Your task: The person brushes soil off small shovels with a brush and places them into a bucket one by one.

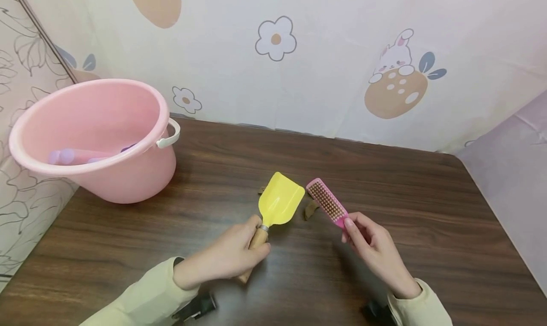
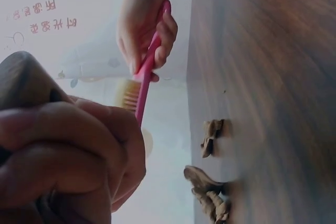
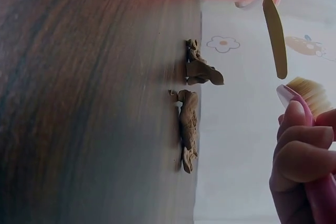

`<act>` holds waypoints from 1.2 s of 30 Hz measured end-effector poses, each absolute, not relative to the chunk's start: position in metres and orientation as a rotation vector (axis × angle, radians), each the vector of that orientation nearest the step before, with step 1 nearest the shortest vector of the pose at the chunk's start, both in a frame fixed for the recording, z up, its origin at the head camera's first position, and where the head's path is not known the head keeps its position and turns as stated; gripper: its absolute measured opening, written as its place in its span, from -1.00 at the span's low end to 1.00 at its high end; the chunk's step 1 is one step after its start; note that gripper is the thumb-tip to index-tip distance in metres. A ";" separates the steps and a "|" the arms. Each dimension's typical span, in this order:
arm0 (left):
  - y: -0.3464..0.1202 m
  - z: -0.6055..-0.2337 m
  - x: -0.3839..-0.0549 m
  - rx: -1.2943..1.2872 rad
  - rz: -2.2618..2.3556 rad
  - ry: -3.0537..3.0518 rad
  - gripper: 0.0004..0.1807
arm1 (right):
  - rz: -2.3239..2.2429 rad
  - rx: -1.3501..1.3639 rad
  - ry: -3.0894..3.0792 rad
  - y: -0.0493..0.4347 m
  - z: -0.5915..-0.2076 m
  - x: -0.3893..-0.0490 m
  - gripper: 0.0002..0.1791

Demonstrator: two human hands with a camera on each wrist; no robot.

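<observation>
My left hand (image 1: 226,255) grips the wooden handle of a small yellow shovel (image 1: 279,200), its blade pointing away from me above the table. In my right hand (image 1: 378,250) is a pink brush (image 1: 326,200), pinched by its handle with the bristles turned up. Blade and brush head are close together, the brush just right of the blade. Below them, crumpled brown pieces like dry leaves (image 1: 311,209) lie on the wood, partly hidden by the tools. The right wrist view shows the pieces (image 3: 189,129) more fully, with the shovel blade (image 3: 275,35) seen edge-on.
A pink bucket (image 1: 132,186) with a white handle stands at the back left, purple and lilac items (image 1: 81,156) inside it. The dark wooden table (image 1: 406,188) meets a patterned wall covering (image 1: 320,88) along its back edge.
</observation>
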State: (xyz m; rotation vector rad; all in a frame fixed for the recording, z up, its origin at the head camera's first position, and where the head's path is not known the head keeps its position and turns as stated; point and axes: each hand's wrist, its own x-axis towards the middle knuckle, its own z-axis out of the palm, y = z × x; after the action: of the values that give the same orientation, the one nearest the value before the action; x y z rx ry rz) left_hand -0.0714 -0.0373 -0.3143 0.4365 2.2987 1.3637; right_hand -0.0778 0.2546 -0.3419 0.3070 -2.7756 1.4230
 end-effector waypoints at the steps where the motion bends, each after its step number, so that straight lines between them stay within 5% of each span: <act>1: -0.039 -0.313 -0.073 0.444 1.369 2.303 -0.82 | 1.421 0.311 -2.779 0.255 -0.342 -0.078 -0.80; 16: -0.068 -0.286 -0.092 0.315 1.407 2.343 -0.83 | 1.373 0.361 -2.763 0.257 -0.346 -0.076 -0.85; 36: -0.110 -0.241 -0.113 0.170 1.278 2.673 -0.60 | 1.334 0.388 -2.759 0.260 -0.347 -0.071 -0.90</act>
State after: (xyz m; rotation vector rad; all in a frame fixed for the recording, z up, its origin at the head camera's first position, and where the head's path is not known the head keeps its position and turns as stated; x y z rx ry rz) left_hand -0.1134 -0.1101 -0.2413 0.1703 2.6733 1.2781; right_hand -0.0712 0.2604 -0.3466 0.3885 -2.7586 1.3344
